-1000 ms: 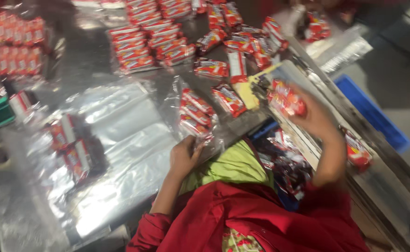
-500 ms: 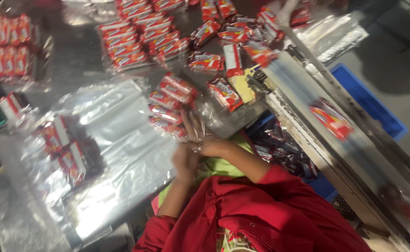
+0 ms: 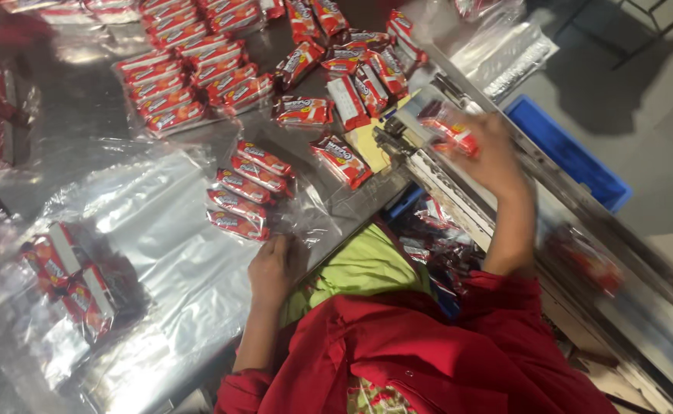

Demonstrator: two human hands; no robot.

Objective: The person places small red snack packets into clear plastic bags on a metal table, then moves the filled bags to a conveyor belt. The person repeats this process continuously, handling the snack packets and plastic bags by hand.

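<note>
Progress, judged from layout: 4 red snack packets (image 3: 246, 192) are stacked in a clear bag (image 3: 306, 218) at the desk's near edge, so that bag looks filled but not sealed. 2 more filled bags (image 3: 68, 276) lie at the left on loose plastic sheeting (image 3: 160, 253). Plenty remains: rows of loose packets (image 3: 191, 80) and a scattered pile (image 3: 352, 65) at the far side are unbagged.

Left hand (image 3: 271, 268) is pressed flat on the bag's open end, fingers loosely curled, nothing gripped. Right hand (image 3: 490, 149) is closed on 1 red packet (image 3: 448, 126) over the metal conveyor rail (image 3: 505, 222); blur noted.

Room: desk (image 3: 83, 115) centre is crowded and the sheeting overhangs the near edge. Open space is limited to the strip between bag and rail. A blue bin (image 3: 574, 157) sits just beyond the rail. More packets (image 3: 436, 245) sit below the desk edge, near the lap.
</note>
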